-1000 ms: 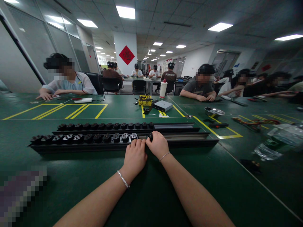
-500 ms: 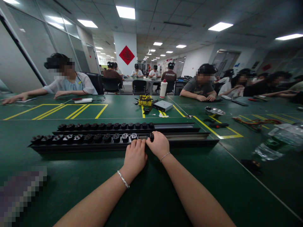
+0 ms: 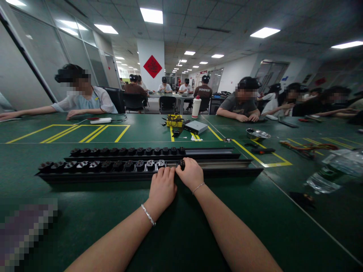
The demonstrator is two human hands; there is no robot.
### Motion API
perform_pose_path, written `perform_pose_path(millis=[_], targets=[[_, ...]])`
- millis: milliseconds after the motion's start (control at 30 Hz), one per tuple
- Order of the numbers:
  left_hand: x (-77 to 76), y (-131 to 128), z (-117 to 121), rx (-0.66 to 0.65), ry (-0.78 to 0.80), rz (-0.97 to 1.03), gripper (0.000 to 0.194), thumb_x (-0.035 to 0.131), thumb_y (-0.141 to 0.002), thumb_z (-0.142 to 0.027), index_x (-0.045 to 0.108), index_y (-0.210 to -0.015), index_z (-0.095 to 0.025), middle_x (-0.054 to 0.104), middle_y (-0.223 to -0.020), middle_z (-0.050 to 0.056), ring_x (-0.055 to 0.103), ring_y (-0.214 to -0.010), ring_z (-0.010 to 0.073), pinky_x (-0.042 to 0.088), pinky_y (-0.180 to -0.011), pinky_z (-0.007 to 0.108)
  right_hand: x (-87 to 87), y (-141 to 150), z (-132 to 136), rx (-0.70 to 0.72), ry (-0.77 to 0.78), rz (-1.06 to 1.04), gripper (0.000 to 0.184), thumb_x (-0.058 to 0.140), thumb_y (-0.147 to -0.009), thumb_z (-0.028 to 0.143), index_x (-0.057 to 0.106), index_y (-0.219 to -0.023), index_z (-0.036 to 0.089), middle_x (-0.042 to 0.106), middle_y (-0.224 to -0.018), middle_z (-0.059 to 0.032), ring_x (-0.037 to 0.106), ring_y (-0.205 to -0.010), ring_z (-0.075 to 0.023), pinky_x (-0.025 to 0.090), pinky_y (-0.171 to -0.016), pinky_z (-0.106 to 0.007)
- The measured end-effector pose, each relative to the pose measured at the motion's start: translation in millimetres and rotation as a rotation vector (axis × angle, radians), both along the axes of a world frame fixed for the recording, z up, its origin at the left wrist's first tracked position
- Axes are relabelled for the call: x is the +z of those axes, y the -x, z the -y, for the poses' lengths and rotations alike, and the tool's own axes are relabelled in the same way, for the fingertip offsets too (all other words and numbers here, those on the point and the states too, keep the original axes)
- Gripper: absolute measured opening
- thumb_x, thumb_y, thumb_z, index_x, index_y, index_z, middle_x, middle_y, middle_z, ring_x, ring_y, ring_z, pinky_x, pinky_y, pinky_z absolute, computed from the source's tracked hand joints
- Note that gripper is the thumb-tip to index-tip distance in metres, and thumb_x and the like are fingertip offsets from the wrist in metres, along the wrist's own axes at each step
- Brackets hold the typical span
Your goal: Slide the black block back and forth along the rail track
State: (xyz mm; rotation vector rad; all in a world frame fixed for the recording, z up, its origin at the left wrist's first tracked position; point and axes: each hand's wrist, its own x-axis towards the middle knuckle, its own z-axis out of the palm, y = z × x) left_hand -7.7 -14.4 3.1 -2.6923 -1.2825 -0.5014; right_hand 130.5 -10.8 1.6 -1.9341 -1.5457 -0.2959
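Note:
A long black rail (image 3: 227, 172) lies across the table in front of me, its channel filled from the left with several black socket modules (image 3: 128, 165). My left hand (image 3: 163, 189) bends its fingers over the rail's near edge, just right of the last seated module; its thumb is hidden. Close beside it, my right hand (image 3: 191, 174) is closed on a small dark socket module (image 3: 182, 164), held above the rail's bare stretch. Most of that piece is covered by my fingers. Behind runs a second black rail (image 3: 210, 150), also lined with modules up to its right part.
Farther back are a yellow box of cables (image 3: 174, 121), a grey box (image 3: 195, 127) and a white bottle (image 3: 196, 107). To the right stand a metal bowl (image 3: 258, 133), red-brown wires (image 3: 303, 149) and a plastic bottle (image 3: 326, 175). Co-workers sit around the table.
My hands keep their places on the rail and module. At the far left a co-worker's outstretched arm has moved farther left; the whole view has shifted slightly.

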Motion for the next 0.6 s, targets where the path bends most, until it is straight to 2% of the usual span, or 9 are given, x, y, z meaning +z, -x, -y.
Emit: perform_pose_path(millis=[600], targets=[[-2.3,0.5,-0.7,-0.007,-0.026,0.007,0.050,0.054,-0.078,-0.022,0.043,-0.127,-0.019,0.054,-0.113,0.009,0.043,-0.108,0.0248,0.038,-0.083,0.036,0.4,-0.3,0.4,-0.007,0.006,-0.004,0.012,0.048,-0.076,0.025,0.058,-0.081,0.019,0.065,-0.086,-0.0074,0.056,-0.093,-0.0197,0.042,-0.083,-0.028]])
